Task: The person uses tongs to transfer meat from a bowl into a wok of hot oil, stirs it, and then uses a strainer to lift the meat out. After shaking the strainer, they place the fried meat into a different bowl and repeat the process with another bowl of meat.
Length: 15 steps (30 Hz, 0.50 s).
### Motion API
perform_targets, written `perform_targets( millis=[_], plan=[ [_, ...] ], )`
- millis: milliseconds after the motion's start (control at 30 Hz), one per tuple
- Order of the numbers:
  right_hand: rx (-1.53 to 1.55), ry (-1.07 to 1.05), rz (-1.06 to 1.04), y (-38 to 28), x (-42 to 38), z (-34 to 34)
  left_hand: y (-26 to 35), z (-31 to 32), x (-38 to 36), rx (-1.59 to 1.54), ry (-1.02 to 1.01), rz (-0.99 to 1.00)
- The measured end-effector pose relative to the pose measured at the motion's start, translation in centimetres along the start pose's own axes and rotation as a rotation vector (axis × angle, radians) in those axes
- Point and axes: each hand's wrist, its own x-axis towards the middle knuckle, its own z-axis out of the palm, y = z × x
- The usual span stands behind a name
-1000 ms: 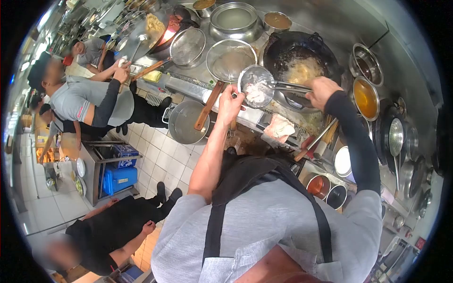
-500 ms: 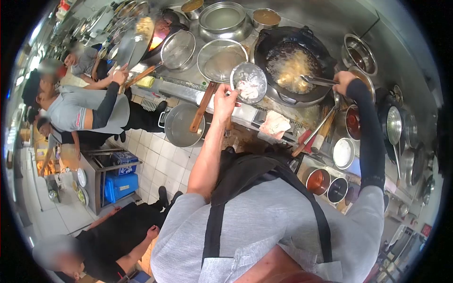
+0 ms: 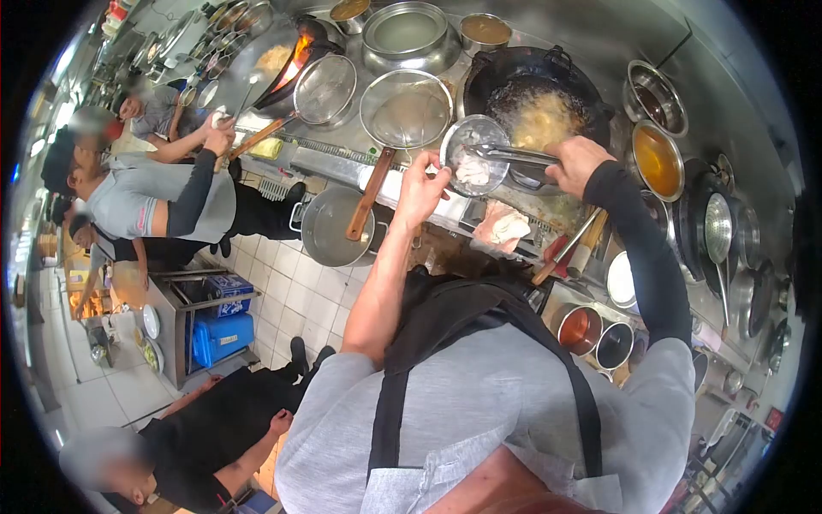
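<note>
My left hand (image 3: 422,185) grips the rim of a small metal bowl (image 3: 476,134), held tilted near the front of the wok. Pale, white-coated pieces of food (image 3: 473,168) lie in the bowl. My right hand (image 3: 577,167) is closed round metal tongs (image 3: 522,154), whose tips reach into the bowl at the pieces. Behind both hands a black wok (image 3: 488,81) holds bubbling oil with golden pieces (image 3: 545,120) frying in it. A crumpled cloth (image 3: 505,224) lies on the stove edge below the bowl.
Left of the bowl, a strainer (image 3: 407,107) has its wooden handle (image 3: 370,197) jutting over the edge. A large pot (image 3: 332,227) stands lower left. Sauce pots (image 3: 580,331) and a bowl of amber liquid (image 3: 658,161) sit right. A co-worker (image 3: 171,193) cooks at a flaming wok (image 3: 300,60).
My right hand has brought the tongs from over the wok leftward into the bowl. The bowl has shifted slightly right and tilted. The co-worker's wok has lowered beside a taller flame.
</note>
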Motion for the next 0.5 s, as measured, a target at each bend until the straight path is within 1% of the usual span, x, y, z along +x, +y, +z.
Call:
perform_targets(
  millis=[67,167,233,300,367,400,500],
  plan=[
    [0.043,0.020,-0.006,-0.4,-0.7,-1.7,-0.1,-0.5,0.3,0.042,0.022,-0.053],
    [0.072,0.219,-0.072,0.1,-2.9,-3.9,-1.5,-1.4,0.3,0.029,0.084,-0.095],
    [0.123,0.214,-0.048,0.8,-3.5,-5.9,-2.3,-1.8,0.2,0.014,0.128,-0.126],
    [0.096,0.206,0.002,1.9,-2.9,-6.2,-2.5,-2.3,-0.1,0.016,0.173,-0.177],
    [0.057,0.180,0.014,2.7,-1.5,-5.9,-3.4,-2.7,-0.2,0.026,0.198,-0.148],
    [0.051,0.115,0.020,3.4,0.1,-4.7,-3.7,-2.9,-0.2,0.017,0.195,-0.146],
    [0.040,0.112,-0.082,1.7,1.8,-0.9,-2.7,-3.0,-0.2,0.011,0.176,-0.119]
  ],
)
